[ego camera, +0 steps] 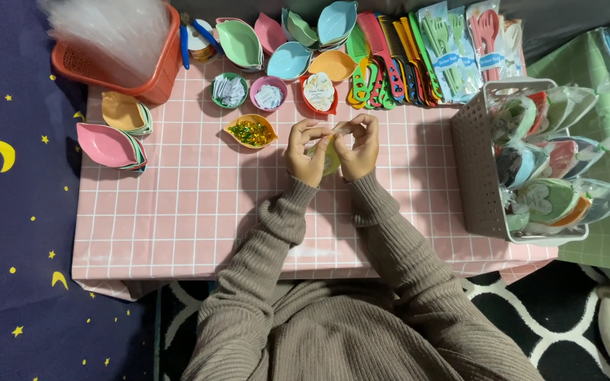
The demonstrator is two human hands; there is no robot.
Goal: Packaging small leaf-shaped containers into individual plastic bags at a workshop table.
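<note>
Over the middle of the pink checked table (178,212), my left hand (305,152) and my right hand (360,147) are pressed together. Both grip a small yellow-green leaf-shaped dish (331,159) wrapped in clear plastic. Only a sliver of the dish shows between my palms. My fingertips pinch the clear wrap above it. An orange leaf-shaped dish of green and gold sequins (250,131) lies just left of my left hand.
Small bowls of white paper bits (229,90) (268,94) and a red dish (319,94) sit behind my hands. Stacks of leaf dishes (111,146), combs (390,60) and packed cutlery line the back. A grey basket (476,169) of wrapped dishes stands right; an orange basket (151,77) stands at back left.
</note>
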